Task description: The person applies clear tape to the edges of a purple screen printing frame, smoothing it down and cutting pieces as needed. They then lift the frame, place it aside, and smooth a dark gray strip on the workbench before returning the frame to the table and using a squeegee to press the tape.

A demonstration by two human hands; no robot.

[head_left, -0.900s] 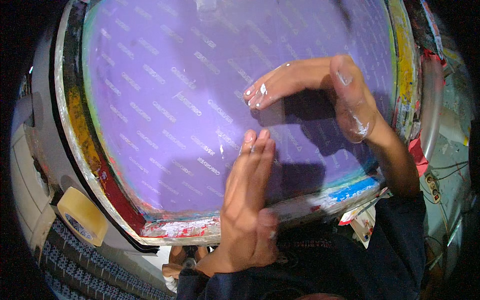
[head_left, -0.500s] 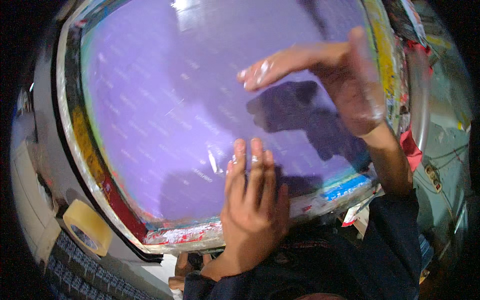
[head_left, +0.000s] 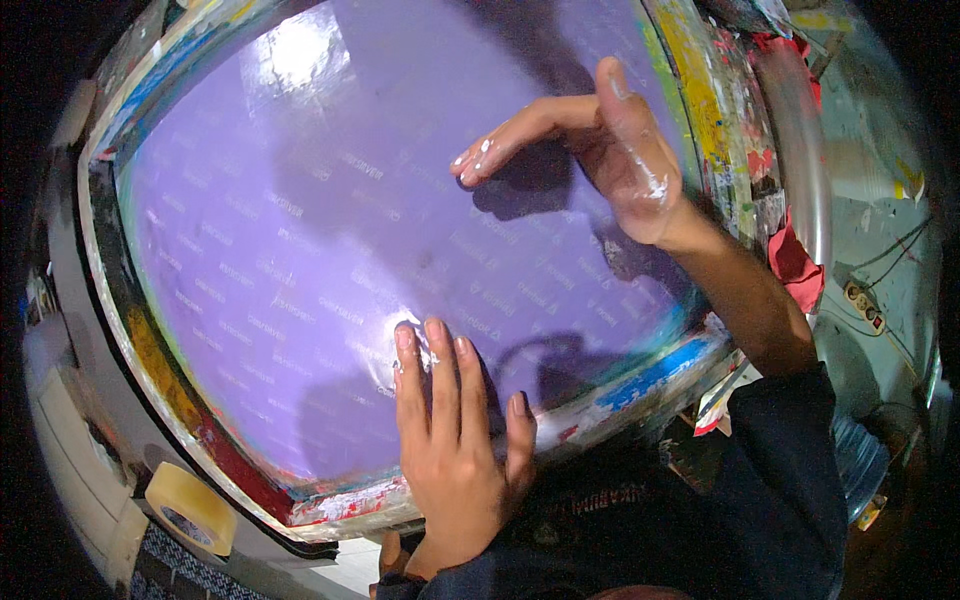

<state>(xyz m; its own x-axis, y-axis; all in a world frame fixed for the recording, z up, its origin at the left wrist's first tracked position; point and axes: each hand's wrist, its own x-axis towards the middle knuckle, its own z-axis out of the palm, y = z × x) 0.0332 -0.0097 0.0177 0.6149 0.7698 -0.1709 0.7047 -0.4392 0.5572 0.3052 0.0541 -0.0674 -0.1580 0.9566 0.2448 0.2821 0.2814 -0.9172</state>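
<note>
A lilac, glossy sheet with faint repeated print [head_left: 230, 260] fills a paint-stained rectangular frame [head_left: 153, 350]. My left hand [head_left: 450, 440] lies open over its lower middle, fingertips in a small white smear, with white on some of them. My right hand [head_left: 590, 150] is open above the right half, thumb raised and fingers stretched toward the left, bent at the knuckles and casting a dark shadow on the sheet. White residue dots its fingertips and palm. Neither hand holds anything; whether the right fingertips touch the surface I cannot tell.
A yellow tape roll [head_left: 200, 490] sits beside the frame at lower left, near patterned dark fabric [head_left: 175, 570]. At right are a metal tube [head_left: 800, 150], red material [head_left: 795, 260] and a power strip [head_left: 862, 305] with cables. Part of someone's skin shows below the frame.
The view has shifted over the frame. My left fingers moved toward the near edge, into the white smear, and spread apart. My right hand stays raised over the right half.
</note>
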